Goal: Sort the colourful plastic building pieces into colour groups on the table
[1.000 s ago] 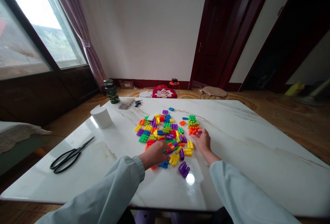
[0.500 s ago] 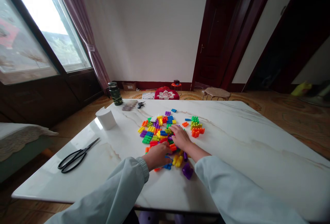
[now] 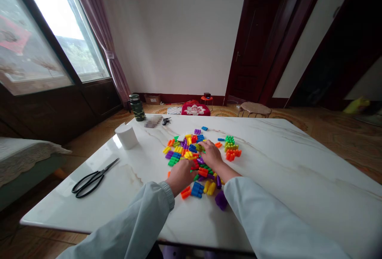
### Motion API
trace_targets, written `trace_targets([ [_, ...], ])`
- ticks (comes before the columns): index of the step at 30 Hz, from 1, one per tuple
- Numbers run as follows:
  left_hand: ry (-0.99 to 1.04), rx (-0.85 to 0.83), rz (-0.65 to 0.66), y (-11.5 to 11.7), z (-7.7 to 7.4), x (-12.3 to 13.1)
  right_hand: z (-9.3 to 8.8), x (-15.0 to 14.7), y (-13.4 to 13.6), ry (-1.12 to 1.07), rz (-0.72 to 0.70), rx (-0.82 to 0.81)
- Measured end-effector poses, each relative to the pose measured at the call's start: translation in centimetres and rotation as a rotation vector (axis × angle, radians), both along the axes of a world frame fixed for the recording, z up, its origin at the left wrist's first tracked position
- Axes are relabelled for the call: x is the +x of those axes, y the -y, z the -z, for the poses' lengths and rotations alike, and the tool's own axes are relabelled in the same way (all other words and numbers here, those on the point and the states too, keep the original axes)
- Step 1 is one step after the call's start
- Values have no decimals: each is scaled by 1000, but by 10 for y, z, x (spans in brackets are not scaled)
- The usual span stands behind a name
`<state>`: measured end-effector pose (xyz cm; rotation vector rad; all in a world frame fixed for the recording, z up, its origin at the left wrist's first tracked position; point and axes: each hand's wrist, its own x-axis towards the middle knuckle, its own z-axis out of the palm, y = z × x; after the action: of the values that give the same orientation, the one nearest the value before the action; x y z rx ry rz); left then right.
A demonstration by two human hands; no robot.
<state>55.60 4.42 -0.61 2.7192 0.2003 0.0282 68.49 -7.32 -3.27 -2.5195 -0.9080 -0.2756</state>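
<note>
Two hands, both down in the block pile [image 3: 186, 151] mid-table.

Left hand [image 3: 181, 174]: palm down on the near edge of the pile, knuckles up, fingers tucked in toward the red and green pieces. Fingertips are hidden, so I can't tell if anything's pinched under there.

Right hand [image 3: 212, 156]: reaches further in, over the middle of the pile, fingertips touching a yellow-green block [image 3: 199, 147]. Fingers look bent around it, but it's too small to tell grip from mere contact.

The hands are near each other, not touching. Pale grey-blue sleeves on both arms.

Pile: loose multicolour plastic pieces, flat on the white marble table [image 3: 292, 171], roughly centred, slightly toward the far side. Strays at the near edge:
- orange block [image 3: 185, 192]
- blue block [image 3: 197, 189]
- yellow block [image 3: 210, 187]
- purple block [image 3: 221, 200], closest to the right sleeve

Just right of the pile, apart from it: small stack [image 3: 231, 147], green at the far end, yellow in the middle, orange at the near end. One lone blue piece [image 3: 204, 128] lies beyond the pile.

Rest of the table:
- black scissors [image 3: 94, 178] well off to the left, blades together
- white cylinder [image 3: 127, 136] far left
- camo bottle [image 3: 137, 107] at the far-left corner
- keys [image 3: 166, 121] near the bottle

Floor beyond: red cushion [image 3: 195, 109], low stool [image 3: 254, 109].
</note>
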Motion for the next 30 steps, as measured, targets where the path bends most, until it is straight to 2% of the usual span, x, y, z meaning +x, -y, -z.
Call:
trace_targets([
  [2,138,-84,-146,-2,1,3,-8,-10,11,15,-53,56],
  [4,277,-199,-218,-2,1,6,-12,-22,23,9,-97,105],
  [6,349,-296,-188,-2,0,8,-12,-35,34,-22,-140,175],
  [10,335,-443,-79,-2,-4,9,0,-46,51,-114,-238,290],
  [14,442,-397,-193,-6,-8,10,8,-42,60,-166,-179,300],
  [16,379,-456,-209,-5,-10,10,3,-43,59,-166,-202,319],
  [19,155,-673,-190,4,-10,9,-10,-50,50,-166,-298,363],
  [21,81,-748,-169,9,-9,8,-18,-57,45,-191,-301,404],
  [24,50,-794,-79,9,-7,8,-24,-62,46,-301,-285,454],
  [26,43,-802,-41,3,-4,9,-23,-60,53,-465,-306,464],
  [28,77,-758,-82,-5,-1,10,-17,-54,60,-647,-283,455],
  [30,130,-689,-183,-13,3,11,-10,-46,65,-772,-153,437],
])
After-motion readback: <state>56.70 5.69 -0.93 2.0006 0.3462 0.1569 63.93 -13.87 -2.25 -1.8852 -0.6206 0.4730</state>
